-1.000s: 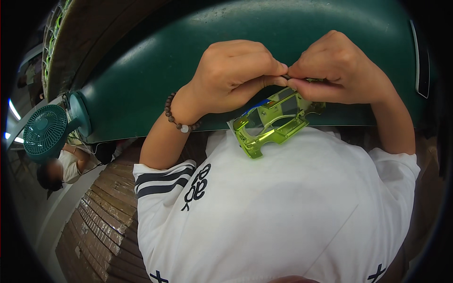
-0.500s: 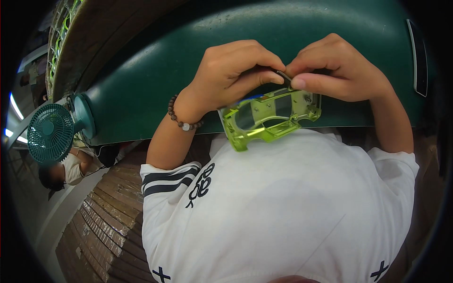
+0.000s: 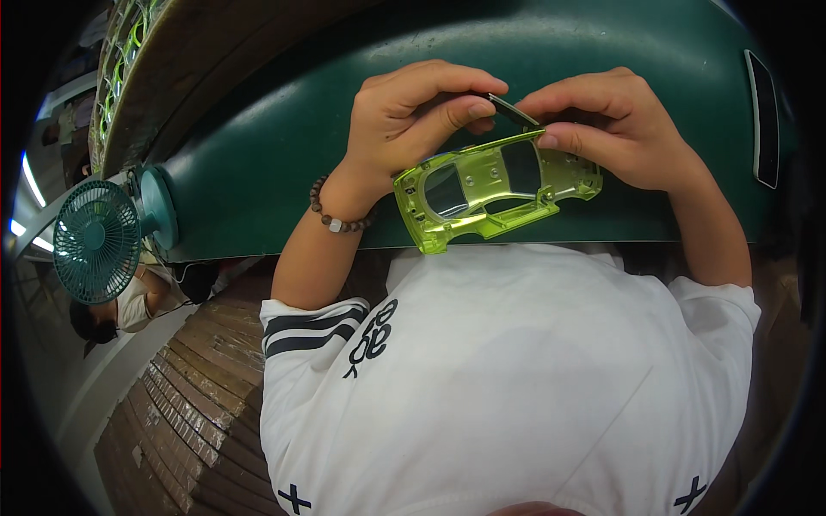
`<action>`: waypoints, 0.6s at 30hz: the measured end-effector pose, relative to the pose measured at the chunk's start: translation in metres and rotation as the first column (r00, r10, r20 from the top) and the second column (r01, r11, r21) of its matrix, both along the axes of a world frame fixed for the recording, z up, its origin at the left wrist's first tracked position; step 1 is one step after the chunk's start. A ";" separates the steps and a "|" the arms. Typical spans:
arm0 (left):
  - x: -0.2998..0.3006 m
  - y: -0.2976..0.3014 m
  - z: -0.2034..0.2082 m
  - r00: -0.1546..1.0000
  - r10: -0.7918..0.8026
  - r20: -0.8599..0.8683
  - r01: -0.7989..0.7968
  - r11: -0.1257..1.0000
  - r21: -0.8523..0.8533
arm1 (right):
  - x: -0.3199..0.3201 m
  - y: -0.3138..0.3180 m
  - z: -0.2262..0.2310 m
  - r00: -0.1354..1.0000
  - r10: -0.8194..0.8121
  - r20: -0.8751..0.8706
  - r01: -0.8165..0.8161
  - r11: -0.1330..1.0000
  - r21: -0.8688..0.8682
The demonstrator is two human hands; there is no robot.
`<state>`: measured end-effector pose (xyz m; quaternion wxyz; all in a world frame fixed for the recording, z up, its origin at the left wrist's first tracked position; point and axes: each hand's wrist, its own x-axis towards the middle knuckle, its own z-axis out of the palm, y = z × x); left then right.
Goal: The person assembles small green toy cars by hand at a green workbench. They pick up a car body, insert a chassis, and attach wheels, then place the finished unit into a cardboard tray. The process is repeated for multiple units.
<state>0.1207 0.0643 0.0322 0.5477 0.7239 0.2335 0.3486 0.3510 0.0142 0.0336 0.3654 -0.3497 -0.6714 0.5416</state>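
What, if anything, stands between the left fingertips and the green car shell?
Only the thin dark strip, slanting from the left hand toward the green car shell, near the right hand; no other obstacle shows.

The green car shell (image 3: 483,174) has been swung farther from the white shirt (image 3: 516,361), its inside turned more into view. The left hand (image 3: 417,116) has been drawn away from the right hand (image 3: 615,129) — more dark strip (image 3: 514,110) is exposed between.

Above the worktop's (image 3: 284,172) near edge, the right hand (image 3: 615,125) covers part of the green car shell (image 3: 483,174). Beyond the near left corner, a fan (image 3: 96,234) partly hides a co-worker (image 3: 134,307).
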 end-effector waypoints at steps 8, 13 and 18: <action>-0.005 0.001 -0.001 0.975 -0.060 0.216 0.113 0.964 -0.243 | -0.003 0.001 -0.009 0.981 -0.032 -0.193 -0.027 0.955 -0.296; -0.003 0.001 0.002 0.951 -0.079 0.299 0.178 0.930 -0.322 | -0.003 0.003 -0.017 0.834 -0.096 -0.543 -0.325 0.710 -0.624; -0.002 -0.001 0.004 0.976 -0.064 0.210 0.129 0.942 -0.311 | -0.008 -0.003 -0.034 0.341 -0.271 -0.900 -0.818 0.387 -0.426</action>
